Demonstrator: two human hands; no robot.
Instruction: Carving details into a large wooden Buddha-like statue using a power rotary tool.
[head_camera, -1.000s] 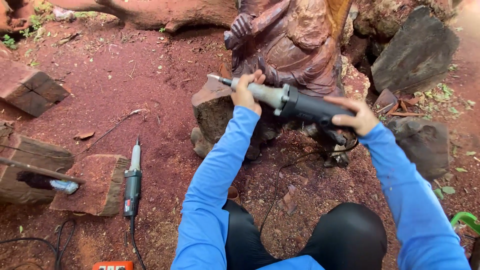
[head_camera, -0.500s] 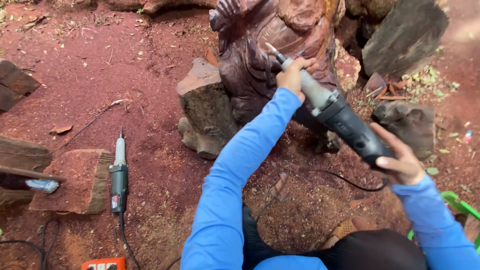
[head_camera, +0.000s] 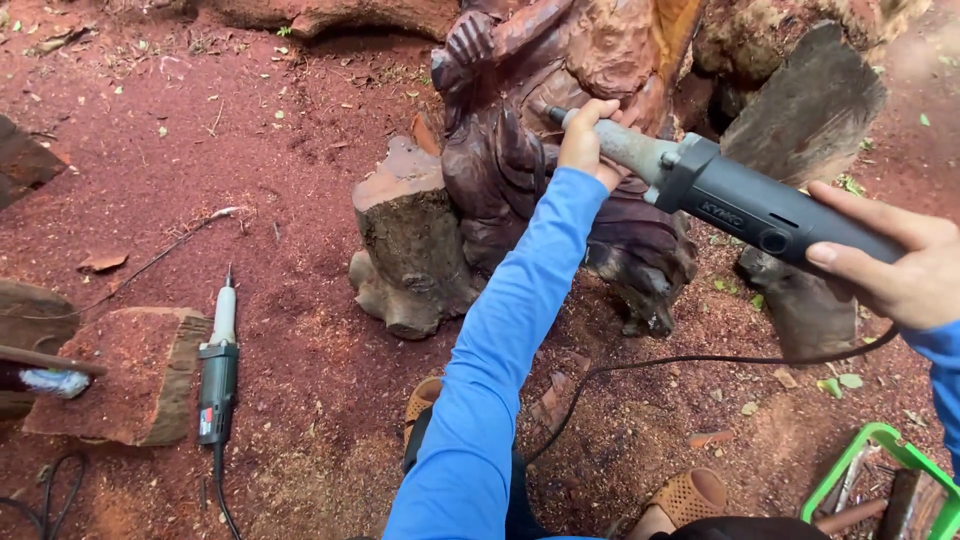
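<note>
I hold a long dark-grey power grinder (head_camera: 740, 200) with both hands. My left hand (head_camera: 588, 142) grips its grey metal neck near the tip. My right hand (head_camera: 895, 265) holds the rear of the body, where the black cord (head_camera: 700, 362) leaves it. The tip rests against a dark reddish wooden carved figure (head_camera: 520, 140) that stands on the red ground. Both arms are in blue sleeves.
A rough wood stump (head_camera: 410, 240) sits left of the carving. A second grinder (head_camera: 218, 370) lies on the sawdust beside a flat wood block (head_camera: 120, 375). A green crate (head_camera: 880, 480) stands at the lower right. Dark wood slabs (head_camera: 810, 110) lean behind.
The view has shifted so the carving sits higher and closer. The grinder has swung up and right, and its tip now touches the carving's middle.
</note>
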